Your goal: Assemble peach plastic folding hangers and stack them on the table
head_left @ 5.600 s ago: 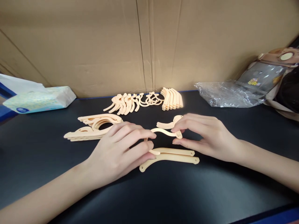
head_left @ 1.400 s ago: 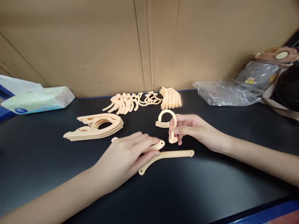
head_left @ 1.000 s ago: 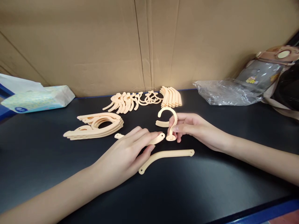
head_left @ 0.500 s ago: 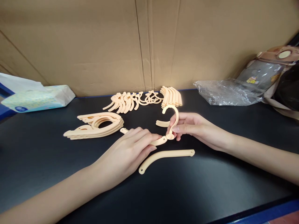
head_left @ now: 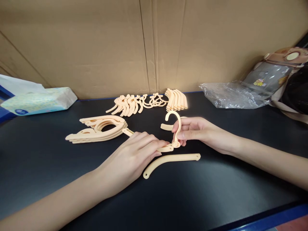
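My left hand (head_left: 134,154) is closed on a peach plastic hanger arm (head_left: 166,148) that lies slanted on the black table; its far end (head_left: 126,131) pokes out behind my fingers. My right hand (head_left: 196,131) pinches a peach hook piece (head_left: 174,119) upright, its round foot touching the arm's near end. A second curved hanger arm (head_left: 170,159) lies loose just in front of both hands. Another small curved piece (head_left: 166,127) rests behind the hook.
A stack of flat peach hangers (head_left: 98,130) lies to the left. Rows of loose peach parts (head_left: 146,102) sit at the back by the cardboard wall (head_left: 144,45). A tissue pack (head_left: 38,101) is far left; a clear plastic bag (head_left: 231,96) and a bottle (head_left: 271,75) far right.
My right hand has stood the hook upright and brought its foot down onto the end of the arm. My left hand swung that arm's near end toward the hook.
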The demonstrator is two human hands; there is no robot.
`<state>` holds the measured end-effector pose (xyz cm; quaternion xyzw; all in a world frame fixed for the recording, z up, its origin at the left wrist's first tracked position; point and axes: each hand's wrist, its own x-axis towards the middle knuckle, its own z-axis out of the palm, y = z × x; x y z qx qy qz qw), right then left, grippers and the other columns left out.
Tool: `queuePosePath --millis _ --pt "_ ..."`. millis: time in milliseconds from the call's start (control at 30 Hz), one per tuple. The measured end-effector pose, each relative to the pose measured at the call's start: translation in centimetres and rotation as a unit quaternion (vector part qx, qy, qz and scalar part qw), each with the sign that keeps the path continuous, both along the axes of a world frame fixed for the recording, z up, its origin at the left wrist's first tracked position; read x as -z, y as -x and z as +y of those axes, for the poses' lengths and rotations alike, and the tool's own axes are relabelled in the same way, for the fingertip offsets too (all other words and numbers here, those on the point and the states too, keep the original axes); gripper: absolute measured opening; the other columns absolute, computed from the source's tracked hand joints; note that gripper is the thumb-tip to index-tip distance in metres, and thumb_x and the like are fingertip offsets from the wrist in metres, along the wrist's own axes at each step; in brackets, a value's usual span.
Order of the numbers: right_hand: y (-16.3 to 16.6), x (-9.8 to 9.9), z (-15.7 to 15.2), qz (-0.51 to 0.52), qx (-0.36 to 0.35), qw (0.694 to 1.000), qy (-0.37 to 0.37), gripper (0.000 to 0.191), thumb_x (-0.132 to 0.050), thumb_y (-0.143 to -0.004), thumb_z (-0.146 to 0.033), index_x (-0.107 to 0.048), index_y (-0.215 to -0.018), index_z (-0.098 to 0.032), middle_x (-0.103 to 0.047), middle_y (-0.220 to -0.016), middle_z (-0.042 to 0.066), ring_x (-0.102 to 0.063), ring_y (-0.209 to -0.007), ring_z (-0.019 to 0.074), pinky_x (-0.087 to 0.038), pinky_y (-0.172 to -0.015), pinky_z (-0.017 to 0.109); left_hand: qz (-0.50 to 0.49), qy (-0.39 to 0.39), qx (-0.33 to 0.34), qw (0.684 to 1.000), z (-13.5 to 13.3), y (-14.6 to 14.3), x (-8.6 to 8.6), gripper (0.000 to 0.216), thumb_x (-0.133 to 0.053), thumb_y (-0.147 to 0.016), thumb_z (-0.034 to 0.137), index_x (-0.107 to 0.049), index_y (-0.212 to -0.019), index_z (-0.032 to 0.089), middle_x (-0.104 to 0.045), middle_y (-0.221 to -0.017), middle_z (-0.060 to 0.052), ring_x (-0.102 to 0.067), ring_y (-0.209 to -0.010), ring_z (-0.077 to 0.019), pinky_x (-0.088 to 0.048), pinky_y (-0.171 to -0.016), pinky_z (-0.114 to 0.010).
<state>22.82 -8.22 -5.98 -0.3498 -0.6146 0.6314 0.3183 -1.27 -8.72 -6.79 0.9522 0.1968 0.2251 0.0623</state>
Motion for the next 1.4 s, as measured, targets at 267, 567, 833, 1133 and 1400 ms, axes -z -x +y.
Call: queuePosePath --millis 267,567,833,1133,1400 --pt "-0.02 -0.07 -0.06 -0.026 -0.022 0.999 -0.011 0.01 -0.065 -0.084 -0.022 -0.06 -0.09 -0.016 -0.069 -0.08 0.001 -0.061 -0.074 0.0104 -0.049 -0.075 0.026 0.019 -0.003 0.013 1.0 -0.14 0.11 0.04 0.025 -0.042 -0.098 0.014 -0.052 -0.121 0.014 -0.062 -0.102 -0.006 -0.051 -0.087 -0.0162 -0.037 -0.076 -0.03" --pt "0.58 -0.44 -0.58 -0.046 0.017 0.999 -0.017 0.008 -0.066 -0.081 -0.021 -0.059 -0.081 -0.017 -0.066 -0.073 -0.002 -0.058 -0.067 0.009 -0.049 -0.069 0.024 0.023 -0.017 0.007 1.0 0.0 0.22 0.27 0.025 -0.041 -0.098 0.012 -0.053 -0.12 0.013 -0.061 -0.101 -0.006 -0.049 -0.086 -0.0166 -0.036 -0.075 -0.03" --pt "0.61 -0.01 -0.75 -0.033 0.049 0.998 -0.023 0.008 -0.066 -0.081 -0.022 -0.06 -0.08 -0.017 -0.065 -0.072 -0.002 -0.057 -0.065 0.0084 -0.049 -0.066 0.022 0.016 -0.047 -0.001 0.999 -0.03 0.23 0.39 0.027 -0.046 -0.095 0.009 -0.052 -0.121 0.011 -0.062 -0.102 -0.006 -0.05 -0.087 -0.0163 -0.037 -0.075 -0.03" --pt "0.66 0.49 -0.64 -0.043 0.077 0.995 -0.037 0.014 -0.068 -0.08 -0.029 -0.063 -0.084 -0.016 -0.066 -0.075 0.0 -0.059 -0.065 0.0095 -0.052 -0.067 0.025 0.034 -0.105 -0.029 0.994 -0.08 0.04 0.44 0.024 -0.044 -0.096 0.011 -0.055 -0.117 0.011 -0.064 -0.095 -0.006 -0.053 -0.08 -0.0175 -0.04 -0.067 -0.031" --pt "0.76 0.27 -0.59 -0.047 0.091 0.994 -0.041 0.013 -0.068 -0.08 -0.026 -0.062 -0.079 -0.015 -0.064 -0.073 -0.001 -0.058 -0.063 0.0093 -0.051 -0.063 0.024 0.044 -0.129 -0.041 0.99 -0.19 -0.03 0.4 0.027 -0.041 -0.095 0.009 -0.055 -0.118 0.011 -0.066 -0.096 -0.008 -0.057 -0.08 -0.0184 -0.042 -0.067 -0.031"
